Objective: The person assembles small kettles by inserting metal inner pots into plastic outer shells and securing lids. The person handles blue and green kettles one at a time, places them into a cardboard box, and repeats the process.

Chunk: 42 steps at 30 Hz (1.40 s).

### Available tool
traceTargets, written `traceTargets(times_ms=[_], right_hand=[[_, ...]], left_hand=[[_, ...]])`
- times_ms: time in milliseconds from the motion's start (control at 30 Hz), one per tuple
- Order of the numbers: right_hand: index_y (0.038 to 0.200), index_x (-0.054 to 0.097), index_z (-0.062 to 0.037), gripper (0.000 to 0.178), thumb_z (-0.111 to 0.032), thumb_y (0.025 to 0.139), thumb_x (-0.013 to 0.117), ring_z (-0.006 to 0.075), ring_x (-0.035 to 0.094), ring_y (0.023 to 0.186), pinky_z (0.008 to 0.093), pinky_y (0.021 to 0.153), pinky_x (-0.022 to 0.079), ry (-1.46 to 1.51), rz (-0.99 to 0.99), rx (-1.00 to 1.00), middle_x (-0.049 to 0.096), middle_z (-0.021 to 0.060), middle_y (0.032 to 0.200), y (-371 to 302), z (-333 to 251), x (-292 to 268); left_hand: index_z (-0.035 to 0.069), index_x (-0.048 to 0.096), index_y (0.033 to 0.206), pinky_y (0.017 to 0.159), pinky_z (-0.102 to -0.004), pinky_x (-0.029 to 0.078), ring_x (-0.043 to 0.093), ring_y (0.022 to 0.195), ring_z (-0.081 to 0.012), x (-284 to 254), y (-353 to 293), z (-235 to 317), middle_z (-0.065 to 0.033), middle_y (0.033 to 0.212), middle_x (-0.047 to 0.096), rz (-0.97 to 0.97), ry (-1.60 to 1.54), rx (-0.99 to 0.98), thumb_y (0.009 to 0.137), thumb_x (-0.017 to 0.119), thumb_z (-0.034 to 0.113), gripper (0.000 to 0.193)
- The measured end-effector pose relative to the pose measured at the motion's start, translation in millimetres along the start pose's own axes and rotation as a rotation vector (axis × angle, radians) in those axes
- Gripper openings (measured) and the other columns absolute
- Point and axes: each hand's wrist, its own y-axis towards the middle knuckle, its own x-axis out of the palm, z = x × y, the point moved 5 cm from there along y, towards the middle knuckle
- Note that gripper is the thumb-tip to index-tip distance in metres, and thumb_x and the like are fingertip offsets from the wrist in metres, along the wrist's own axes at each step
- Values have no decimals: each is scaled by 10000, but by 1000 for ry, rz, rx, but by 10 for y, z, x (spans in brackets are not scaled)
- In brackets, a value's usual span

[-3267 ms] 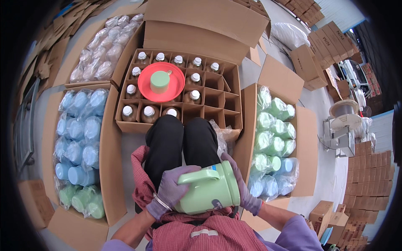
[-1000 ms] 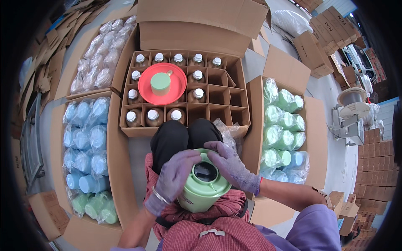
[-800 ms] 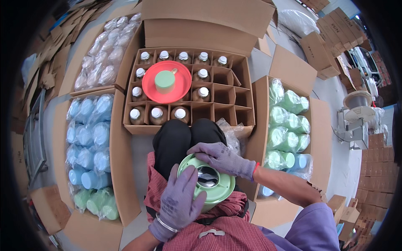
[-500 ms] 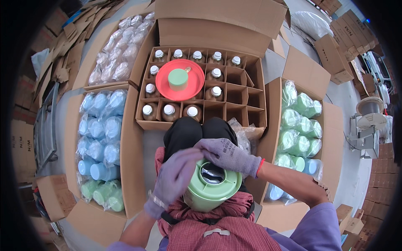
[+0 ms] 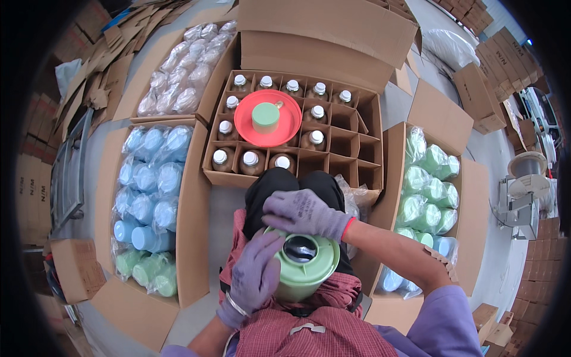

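A light-green round plastic jug (image 5: 326,263) sits upright in my lap, with a dark, shiny round centre in its top. My left hand (image 5: 254,275), in a purple-grey work glove, lies against the jug's left side, its fingers reaching up to the rim. Across the far rim rests my right hand (image 5: 306,213), gloved alike, with fingers bent together; what is under them is hidden. Just beyond my knees stands a divided carton (image 5: 238,179) of brown bottles (image 5: 252,162) with white caps. On the bottles lies a red round tray (image 5: 284,131) carrying a small green cup (image 5: 266,117).
To the left is a carton (image 5: 195,238) of bagged blue and green plastic parts (image 5: 146,178). Another (image 5: 386,238) with bagged green and blue parts (image 5: 423,190) stands right. Clear-bagged pieces (image 5: 189,68) fill a box at far left. Flattened cardboard (image 5: 98,77) lies piled beyond.
My left hand has come down from above the jug's far edge to its left side. My right hand has slid left along the far rim. The view has shifted slightly.
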Motion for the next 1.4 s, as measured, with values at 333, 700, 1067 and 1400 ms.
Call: traceTargets(times_ms=[333,700,1067,1400], right_hand=[[1472,413,-45,565,-376,1027,525,431,414,1372,466,1149,342,30,239,516,461,253,1448,-861,-354,-150],[1453,462,-59,612,-336,925,598,416,419,1278,497,1123,328,-40,-2,119,501,188,1403,-788,-96,-230],[1411,473,-53,494,-383,1058,366,322,363,1426,486,1197,219,377,138,368,456,179,1487,-1977,-775,-353],[1520,302,-28,580,-410,1084,294,281,287,1463,373,1214,214,617,374,750,305,164,1555,-1705,-374,186]], left_hand=[[-39,670,1183,1084,-329,424,606,1223,-269,396,705,-564,-173,1339,614,-276,-698,-32,1091,375,238,415],[-10,543,1336,1093,-518,425,520,1243,-483,222,-21,179,-228,1318,552,-91,58,118,913,664,226,499],[5,599,1182,1042,-335,435,572,1172,-226,685,41,-453,-139,1195,592,-476,-609,-432,950,640,171,288],[17,582,1202,1095,-374,444,591,1291,-289,568,-160,-486,-181,1317,627,-337,-709,-274,775,689,52,441]])
